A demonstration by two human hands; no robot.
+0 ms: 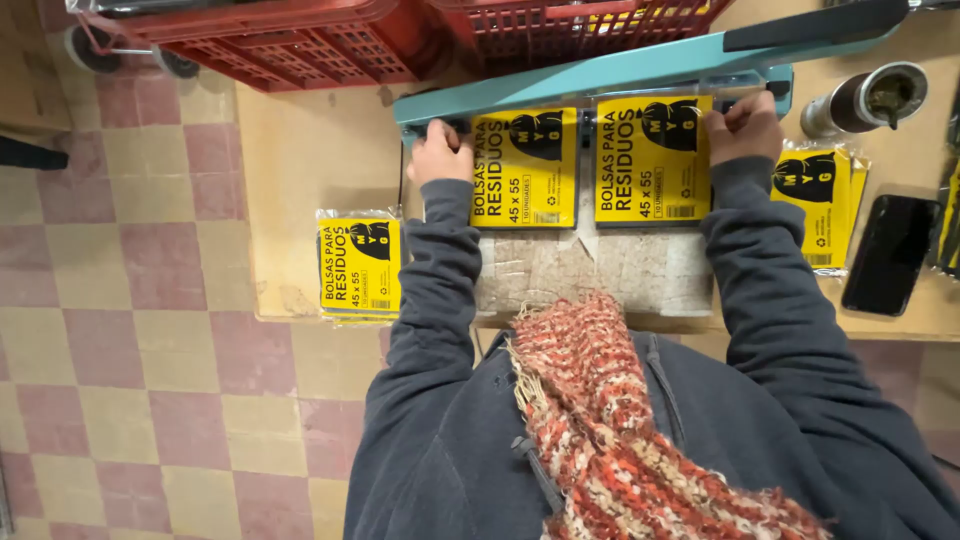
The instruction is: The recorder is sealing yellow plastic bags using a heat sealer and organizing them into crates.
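Two flat yellow packets with black print lie side by side under the teal arm of a heat sealer [620,68] on a wooden table [300,170]. My left hand [440,152] pinches the top left corner of the left yellow packet [524,168]. My right hand [745,125] grips the top right corner of the right yellow packet [652,160]. The sealer arm is raised at an angle above the packets' top edges. Both arms wear dark grey sleeves.
A stack of like packets [360,265] lies at the table's left front corner, another stack [820,205] to the right. A black phone [890,255] and a metal cup [870,98] sit at the right. Red plastic crates [300,45] stand behind. Checkered floor at the left.
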